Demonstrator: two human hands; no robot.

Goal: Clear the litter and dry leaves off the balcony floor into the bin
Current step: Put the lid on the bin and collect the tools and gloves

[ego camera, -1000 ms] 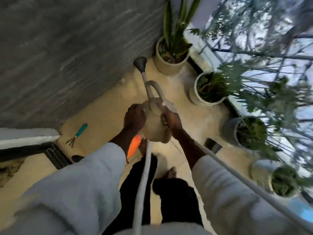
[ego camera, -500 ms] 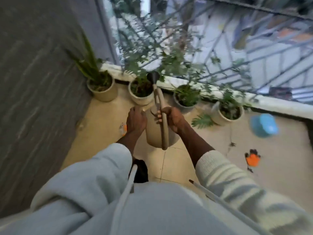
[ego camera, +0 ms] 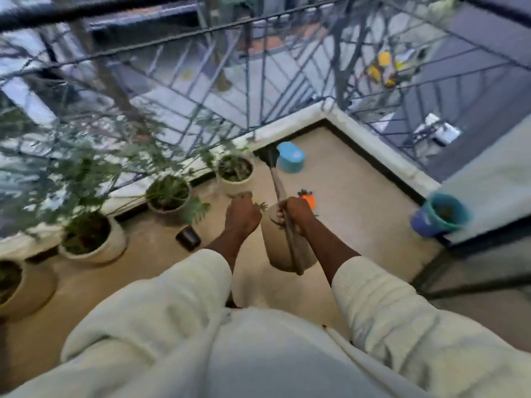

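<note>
A row of potted plants (ego camera: pixel 235 170) stands along the railing (ego camera: pixel 201 81) on the left, pale pots near one another. A small dark cup (ego camera: pixel 188 238) lies on the floor (ego camera: pixel 359 219) just beside them. An orange tool (ego camera: pixel 308 199) lies near a light-blue container (ego camera: pixel 290 157) in the corner.

— What is the floor (ego camera: pixel 359 225) like?
— Tan tiles, with a low white ledge (ego camera: pixel 382 147) round the corner.
— And past it?
— Dark metal railing (ego camera: pixel 201 90). Beyond looks like a grey street, maybe; it's blurry. Soft daylight.
</note>
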